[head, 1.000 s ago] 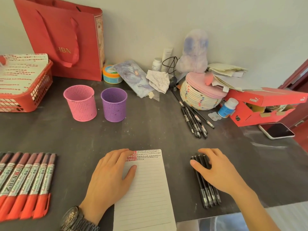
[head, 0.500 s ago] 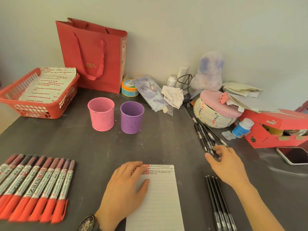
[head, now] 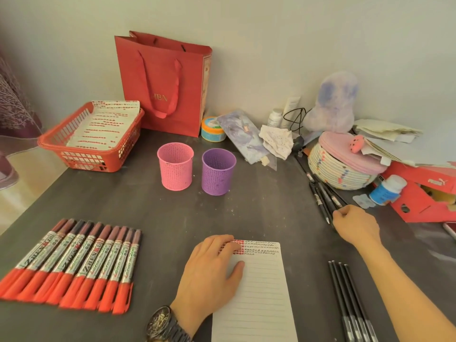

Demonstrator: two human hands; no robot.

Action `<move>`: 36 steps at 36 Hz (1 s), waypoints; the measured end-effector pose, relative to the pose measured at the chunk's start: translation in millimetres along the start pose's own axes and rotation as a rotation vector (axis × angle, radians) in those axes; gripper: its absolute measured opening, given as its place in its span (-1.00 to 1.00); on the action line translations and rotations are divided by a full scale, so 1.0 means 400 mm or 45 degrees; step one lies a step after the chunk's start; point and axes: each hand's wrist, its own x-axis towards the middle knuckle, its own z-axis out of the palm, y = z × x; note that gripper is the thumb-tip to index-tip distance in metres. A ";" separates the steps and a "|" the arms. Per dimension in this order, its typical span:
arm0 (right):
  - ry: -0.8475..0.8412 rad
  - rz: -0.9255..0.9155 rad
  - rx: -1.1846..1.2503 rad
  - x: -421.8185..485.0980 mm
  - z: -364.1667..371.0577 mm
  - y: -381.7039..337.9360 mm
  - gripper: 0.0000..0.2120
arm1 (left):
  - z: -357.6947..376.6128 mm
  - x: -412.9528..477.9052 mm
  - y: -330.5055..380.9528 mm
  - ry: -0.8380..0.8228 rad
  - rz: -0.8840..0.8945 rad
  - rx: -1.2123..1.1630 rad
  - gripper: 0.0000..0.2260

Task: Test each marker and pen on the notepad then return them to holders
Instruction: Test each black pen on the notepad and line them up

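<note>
The notepad [head: 259,299] lies lined-side up at the near edge of the dark table [head: 259,213], with rows of small red and dark test marks across its top. Your left hand [head: 212,272] rests flat on the notepad's left side, fingers straight and spread, gripping nothing; a dark wristwatch [head: 164,324] sits on that wrist.

Just right of the notepad, four black pens [head: 350,304] lie side by side, parallel to its long edge. Farther right and beyond the notepad, your right hand [head: 356,227] has its fingers curled narrowly around the near ends of the loose black pens [head: 323,196], pinching them where they fan out on the table.

Well left of the notepad, the red-capped markers [head: 74,262] lie in a tight slanted row, caps toward you. Straight beyond the notepad stand the pink holder [head: 175,166] and the purple holder [head: 218,171], upright and just beside each other.

Beyond the notepad to the far left sits a red basket [head: 64,144] of printed sheets, with a red paper bag [head: 165,82] against the wall beside it. Beyond the notepad to the right, a woven basket [head: 343,174] touches the far ends of the loose pens, and a red shoebox [head: 424,201] sits past it.
</note>
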 end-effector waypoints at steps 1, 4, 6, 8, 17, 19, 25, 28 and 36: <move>0.013 0.008 0.079 -0.013 -0.007 0.000 -0.87 | 0.000 0.000 0.000 -0.002 -0.003 -0.009 -0.66; 0.032 -0.006 0.449 -0.078 -0.025 -0.009 -0.87 | -0.003 0.001 0.004 0.022 0.000 -0.028 -0.68; -0.027 -0.037 0.780 -0.152 -0.027 -0.030 -0.92 | -0.005 0.001 0.006 0.039 0.007 -0.051 -0.69; -0.098 -0.113 0.996 -0.252 -0.019 -0.059 -0.90 | -0.009 0.001 0.007 0.053 0.008 -0.105 -0.72; -0.270 -0.561 1.038 -0.562 0.124 -0.158 -0.65 | -0.050 0.002 0.031 0.104 0.112 -0.459 -0.75; -0.281 -0.549 1.055 -0.567 0.126 -0.164 -0.64 | -0.063 0.004 0.048 0.074 0.068 -0.551 -0.80; -0.244 -0.422 1.221 -0.539 0.095 -0.149 -0.80 | -0.097 0.026 0.061 -0.108 0.138 -0.500 -0.84; -0.293 -0.346 1.358 -0.527 0.082 -0.148 -0.72 | -0.112 0.036 0.064 -0.196 0.325 -0.207 -0.75; -0.200 -0.206 1.730 -0.516 0.075 -0.151 -0.74 | -0.130 0.085 0.103 -0.413 0.269 -0.225 -0.76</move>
